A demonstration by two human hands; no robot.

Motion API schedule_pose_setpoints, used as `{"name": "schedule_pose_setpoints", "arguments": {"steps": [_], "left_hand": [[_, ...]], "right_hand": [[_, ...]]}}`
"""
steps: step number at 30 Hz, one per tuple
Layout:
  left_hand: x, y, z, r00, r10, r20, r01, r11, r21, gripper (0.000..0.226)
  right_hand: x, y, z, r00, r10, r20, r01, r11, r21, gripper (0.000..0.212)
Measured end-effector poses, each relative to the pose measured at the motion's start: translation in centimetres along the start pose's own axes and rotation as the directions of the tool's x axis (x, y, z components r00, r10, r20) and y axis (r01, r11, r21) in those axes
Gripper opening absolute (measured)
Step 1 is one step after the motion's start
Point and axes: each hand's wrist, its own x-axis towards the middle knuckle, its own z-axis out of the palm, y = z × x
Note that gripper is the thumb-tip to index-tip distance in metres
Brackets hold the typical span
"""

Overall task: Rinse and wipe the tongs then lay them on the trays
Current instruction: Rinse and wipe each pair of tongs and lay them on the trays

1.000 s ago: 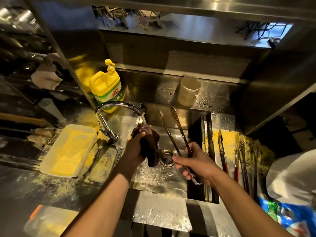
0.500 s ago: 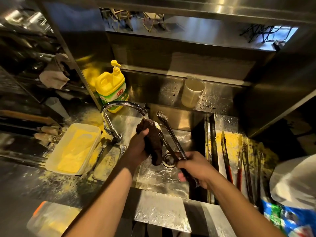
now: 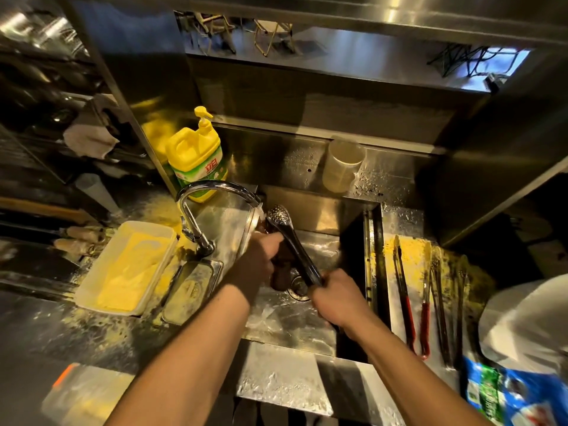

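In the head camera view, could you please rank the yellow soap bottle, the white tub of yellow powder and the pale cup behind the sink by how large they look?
1. White tub, clearly largest.
2. Yellow soap bottle.
3. Pale cup, smallest, though it stands farther back, which may shrink it.
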Motion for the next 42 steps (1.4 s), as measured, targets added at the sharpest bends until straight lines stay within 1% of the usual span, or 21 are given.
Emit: {"name": "schedule_pose_setpoints", "arguments": {"steps": [1, 2, 4, 6, 9, 12, 14, 15, 17, 19, 21, 25, 27, 29, 31, 32, 34, 35, 38, 40, 42], "left_hand": [[-0.1, -0.2, 0.1, 1.000, -0.025, -0.012, 0.025, 1.000, 0.004, 0.012], [0.1, -0.1, -0.1, 0.999, -0.033, -0.040, 0.033, 0.999, 0.012, 0.015], [1.2, 0.2, -0.9, 0.992, -0.014, -0.128, 0.019, 0.999, 0.040, 0.016], [1.3, -0.2, -0.9, 0.993, -0.029, -0.117, 0.031, 0.999, 0.016, 0.014], [0.2, -1.2, -0.3, 0.997, -0.079, -0.023, 0.079, 0.997, -0.025, 0.014], [1.4, -0.4, -1.0, 0.994, -0.068, -0.081, 0.064, 0.996, -0.057, 0.026], [1.9, -0.3, -1.0, 0.986, -0.031, -0.164, 0.025, 0.999, -0.036, 0.019], [1.5, -0.2, -0.6, 0.987, -0.028, -0.158, 0.024, 0.999, -0.027, 0.012], [1.1, -0.5, 0.0, 0.990, -0.054, -0.127, 0.052, 0.998, -0.019, 0.013], [1.8, -0.3, -0.5, 0.987, -0.061, -0.147, 0.062, 0.998, 0.003, 0.027], [2.9, -0.2, -1.2, 0.987, -0.021, -0.158, 0.023, 1.000, 0.005, 0.035], [2.6, 0.0, -0.7, 0.985, 0.009, -0.174, -0.005, 1.000, 0.027, 0.030], [2.7, 0.6, -1.2, 0.979, 0.046, -0.201, -0.049, 0.999, -0.006, 0.032], [3.2, 1.5, -2.2, 0.963, 0.109, -0.247, -0.103, 0.994, 0.035, 0.037], [3.2, 1.6, -3.0, 0.944, 0.174, -0.281, -0.170, 0.985, 0.039, 0.032], [2.8, 1.3, -3.1, 0.944, 0.177, -0.279, -0.175, 0.984, 0.029, 0.026], [1.8, 0.7, -2.9, 0.966, 0.127, -0.224, -0.131, 0.991, -0.004, 0.011], [1.4, 0.5, -2.8, 0.978, 0.092, -0.187, -0.099, 0.995, -0.028, 0.010], [0.8, -0.3, -2.8, 0.995, 0.007, -0.102, -0.012, 0.999, -0.046, 0.017], [0.4, -0.6, -3.0, 0.999, -0.023, -0.048, 0.020, 0.998, -0.058, 0.020], [-0.1, -1.1, -3.0, 0.998, -0.044, 0.053, 0.047, 0.996, -0.074, 0.028]], "right_hand": [[0.1, -0.2, 0.1, 1.000, -0.004, 0.000, 0.004, 1.000, -0.016, 0.010], [0.1, -0.3, 0.3, 1.000, -0.008, 0.009, 0.008, 1.000, -0.029, 0.010], [0.0, -0.1, 0.7, 0.999, 0.002, 0.038, -0.001, 1.000, -0.029, 0.009], [0.2, 0.2, 0.6, 0.999, 0.024, 0.046, -0.023, 0.999, -0.024, 0.009], [0.6, -0.1, 0.6, 0.999, 0.041, 0.034, -0.041, 0.999, 0.005, 0.010], [0.7, 0.0, 0.8, 0.998, 0.024, 0.065, -0.025, 1.000, 0.009, 0.011], [0.9, 0.1, 0.7, 0.998, 0.035, 0.061, -0.036, 0.999, 0.021, 0.011], [1.1, 0.1, 0.7, 0.998, 0.042, 0.050, -0.044, 0.998, 0.034, 0.010], [1.1, 0.0, 0.8, 0.998, 0.052, 0.041, -0.055, 0.997, 0.062, 0.007], [0.7, 0.2, 1.0, 0.997, 0.045, 0.065, -0.049, 0.997, 0.063, 0.009], [0.1, 0.6, 0.8, 0.996, 0.025, 0.082, -0.028, 0.999, 0.033, 0.014], [-0.5, 1.1, -0.8, 0.998, 0.004, 0.066, -0.002, 0.999, -0.034, 0.022], [-1.0, 1.6, -1.9, 0.997, 0.024, 0.078, -0.019, 0.997, -0.068, 0.017], [-1.4, 2.1, -3.1, 0.995, 0.060, 0.083, -0.059, 0.998, -0.009, 0.012], [-1.4, 2.2, -3.9, 0.994, 0.088, 0.072, -0.097, 0.986, 0.138, 0.009], [-1.3, 2.1, -4.2, 0.993, 0.104, 0.061, -0.115, 0.971, 0.211, 0.008], [-1.0, 1.5, -4.4, 0.988, 0.143, 0.062, -0.155, 0.928, 0.338, 0.010], [-1.0, 1.1, -4.4, 0.985, 0.160, 0.068, -0.174, 0.905, 0.388, 0.010], [-0.7, 0.7, -4.4, 0.983, 0.168, 0.073, -0.183, 0.871, 0.456, 0.008], [-0.7, 0.5, -4.1, 0.984, 0.169, 0.054, -0.175, 0.873, 0.455, 0.008], [-0.8, 0.3, -3.6, 0.984, 0.178, 0.022, -0.170, 0.884, 0.436, 0.007]]}}
